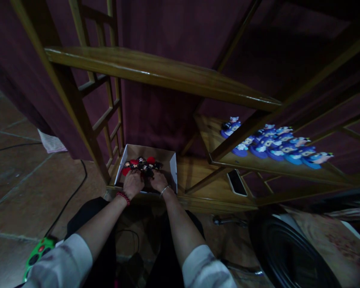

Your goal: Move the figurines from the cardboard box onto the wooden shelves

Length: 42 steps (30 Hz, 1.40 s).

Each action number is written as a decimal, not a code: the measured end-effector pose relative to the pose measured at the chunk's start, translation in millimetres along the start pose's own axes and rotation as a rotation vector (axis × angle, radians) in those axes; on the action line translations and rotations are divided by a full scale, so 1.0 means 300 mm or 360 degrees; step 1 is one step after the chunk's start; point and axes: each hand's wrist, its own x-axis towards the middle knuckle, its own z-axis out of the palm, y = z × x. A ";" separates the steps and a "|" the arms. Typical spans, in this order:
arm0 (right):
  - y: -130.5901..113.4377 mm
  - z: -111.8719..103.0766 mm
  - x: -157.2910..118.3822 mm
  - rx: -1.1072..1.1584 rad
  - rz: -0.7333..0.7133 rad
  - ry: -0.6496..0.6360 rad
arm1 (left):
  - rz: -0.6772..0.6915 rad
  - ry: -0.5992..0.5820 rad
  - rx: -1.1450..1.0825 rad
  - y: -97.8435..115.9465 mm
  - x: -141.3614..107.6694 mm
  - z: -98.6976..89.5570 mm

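The person's left hand [133,182] and right hand [158,181] reach over the front of the open box [173,170], fingers lowered among the red-and-black figurines [141,161] inside it; how far open either grip is, or whether it has hold of a figurine, cannot be told, as the fingertips are hidden in shadow. Right of the box, on the same wooden shelf [195,176], lies a phone [237,183], and up and to the right of the box stand blue-and-white figurines [262,146].

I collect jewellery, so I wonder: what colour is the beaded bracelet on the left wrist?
The beaded bracelet is red, seen in the head view.
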 end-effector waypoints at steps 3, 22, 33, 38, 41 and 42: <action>-0.010 -0.003 0.007 0.0023 0.0026 -0.0035 | -0.0015 -0.0033 -0.0047 -0.002 0.002 -0.006; -0.012 0.000 0.016 0.0233 0.0201 0.0202 | 0.0061 -0.0086 -0.0158 -0.011 0.008 0.011; -0.014 0.018 0.024 0.0544 0.0150 0.0303 | 0.0113 -0.0076 -0.0158 -0.017 0.008 0.019; -0.022 0.017 0.029 0.0513 0.0210 0.0318 | 0.0140 -0.0110 -0.0188 -0.014 0.005 0.009; -0.022 0.007 0.024 0.0493 0.0244 0.0296 | 0.0195 -0.0087 -0.0191 -0.016 0.005 0.014; -0.021 0.005 0.021 0.0490 0.0251 0.0287 | 0.0213 -0.0078 -0.0192 -0.017 0.005 0.017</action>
